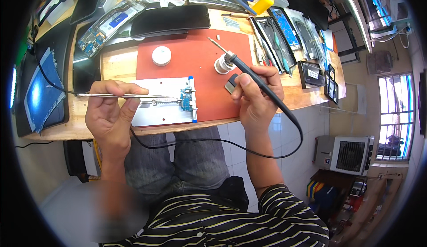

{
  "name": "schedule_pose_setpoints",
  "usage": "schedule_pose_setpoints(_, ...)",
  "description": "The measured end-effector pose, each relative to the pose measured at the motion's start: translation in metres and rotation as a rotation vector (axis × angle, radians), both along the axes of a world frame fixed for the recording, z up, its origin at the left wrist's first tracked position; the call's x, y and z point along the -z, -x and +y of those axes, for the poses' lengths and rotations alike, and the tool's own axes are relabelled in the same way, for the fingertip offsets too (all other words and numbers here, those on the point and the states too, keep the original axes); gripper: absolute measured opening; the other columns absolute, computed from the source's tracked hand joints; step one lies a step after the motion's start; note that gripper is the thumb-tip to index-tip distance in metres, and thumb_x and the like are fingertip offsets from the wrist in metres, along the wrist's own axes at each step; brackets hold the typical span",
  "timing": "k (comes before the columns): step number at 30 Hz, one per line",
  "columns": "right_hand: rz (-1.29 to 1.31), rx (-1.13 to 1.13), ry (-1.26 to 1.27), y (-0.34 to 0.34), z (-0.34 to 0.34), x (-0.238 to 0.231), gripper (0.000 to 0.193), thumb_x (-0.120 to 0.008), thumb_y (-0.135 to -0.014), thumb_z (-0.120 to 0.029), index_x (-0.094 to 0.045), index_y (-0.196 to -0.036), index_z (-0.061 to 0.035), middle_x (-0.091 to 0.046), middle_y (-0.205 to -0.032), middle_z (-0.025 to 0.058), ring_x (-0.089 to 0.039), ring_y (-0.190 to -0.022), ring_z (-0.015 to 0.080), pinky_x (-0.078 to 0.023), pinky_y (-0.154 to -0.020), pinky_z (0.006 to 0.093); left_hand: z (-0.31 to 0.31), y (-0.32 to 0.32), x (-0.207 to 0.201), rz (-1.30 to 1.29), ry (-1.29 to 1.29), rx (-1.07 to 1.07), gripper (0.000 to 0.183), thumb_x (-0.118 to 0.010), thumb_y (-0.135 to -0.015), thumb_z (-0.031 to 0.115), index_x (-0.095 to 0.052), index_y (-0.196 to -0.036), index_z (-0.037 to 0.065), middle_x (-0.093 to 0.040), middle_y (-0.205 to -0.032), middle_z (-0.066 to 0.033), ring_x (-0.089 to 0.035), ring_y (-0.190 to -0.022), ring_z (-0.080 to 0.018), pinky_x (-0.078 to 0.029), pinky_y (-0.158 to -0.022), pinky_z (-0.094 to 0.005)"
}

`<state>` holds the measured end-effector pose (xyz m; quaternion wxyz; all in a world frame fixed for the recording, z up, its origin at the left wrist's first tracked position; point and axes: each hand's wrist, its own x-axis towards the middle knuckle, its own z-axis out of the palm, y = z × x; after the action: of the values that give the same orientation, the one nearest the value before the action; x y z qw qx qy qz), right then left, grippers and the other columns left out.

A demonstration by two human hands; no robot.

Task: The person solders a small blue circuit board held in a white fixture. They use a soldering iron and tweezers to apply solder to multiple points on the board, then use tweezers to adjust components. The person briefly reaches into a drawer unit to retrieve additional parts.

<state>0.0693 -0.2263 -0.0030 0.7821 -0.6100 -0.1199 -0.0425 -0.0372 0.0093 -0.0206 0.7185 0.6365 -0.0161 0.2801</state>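
My left hand (pixel 110 116) pinches slim metal tweezers (pixel 149 96), held level with the tips over a small blue circuit board (pixel 185 100). That board sits clamped at the right end of a white holder plate (pixel 151 116) with a spring-loaded rod. In my right hand (pixel 258 102) is a soldering iron (pixel 260 81), gripped like a pen by its black handle. Its tip points up and left, raised away from the board. Behind the iron stands a spool of solder wire (pixel 222 64), partly covered. A small dark and metallic piece (pixel 230 86) lies by my right fingers.
An orange-red mat (pixel 215 104) lies beneath the plate, with a white round jar (pixel 161 56) on it. Phones (pixel 171 20), an opened phone (pixel 111 24), a yellow bottle (pixel 264 3) and tool trays (pixel 273 42) crowd the back. The iron's black cord (pixel 213 140) loops across my lap.
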Motion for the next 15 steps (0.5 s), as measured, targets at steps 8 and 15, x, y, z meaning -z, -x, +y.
schedule_pose_setpoints(8, 0.015, -0.044, -0.037, -0.0049, 0.0003, 0.0028, 0.025, -0.072, -0.085, 0.003, -0.061, -0.107, 0.0075, -0.071, -0.083, 0.0144, -0.066, -0.061, 0.0120, -0.055, -0.052, 0.0235, -0.0009, -0.0035, 0.0012, -0.028, 0.002, -0.004, 0.028, -0.064, -0.088, -0.011, -0.049, -0.107, 0.002, -0.067, -0.099, -0.0165, -0.066, -0.097, -0.0232, -0.050, -0.091, -0.0346)
schedule_pose_setpoints(15, 0.029, -0.023, 0.022, -0.0036, 0.0007, 0.0019, 0.030, -0.068, -0.087, 0.002, -0.062, -0.115, 0.0108, -0.068, -0.084, 0.0172, -0.064, -0.060, 0.0162, -0.053, -0.049, 0.0269, -0.0022, -0.0052, -0.0011, -0.026, 0.016, 0.017, 0.028, -0.064, -0.089, -0.011, -0.048, -0.108, 0.003, -0.067, -0.099, -0.0171, -0.066, -0.099, -0.0226, -0.050, -0.091, -0.0338)
